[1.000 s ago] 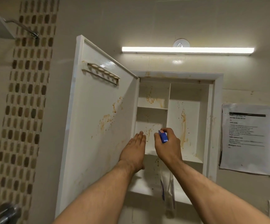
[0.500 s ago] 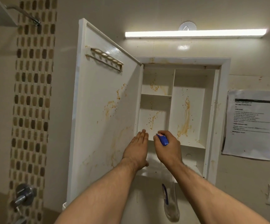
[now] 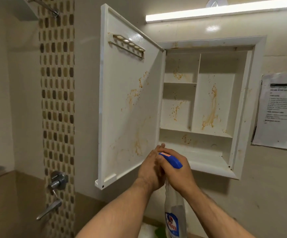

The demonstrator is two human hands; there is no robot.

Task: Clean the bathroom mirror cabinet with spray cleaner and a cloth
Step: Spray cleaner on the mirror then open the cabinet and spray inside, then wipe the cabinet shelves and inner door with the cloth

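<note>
the open cabinet door [image 3: 127, 107] (streaked with orange stains) hangs at left. below the cabinet [image 3: 197, 100], the left hand [image 3: 150, 170] lies flat against the right hand [image 3: 177, 170], which is clamped on the spray bottle [image 3: 173, 210] with its blue nozzle [image 3: 171, 160].

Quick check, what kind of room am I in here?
Most likely a bathroom: a wall-recessed cabinet with its door open, a shower mixer tap on a mosaic tile strip.
</note>
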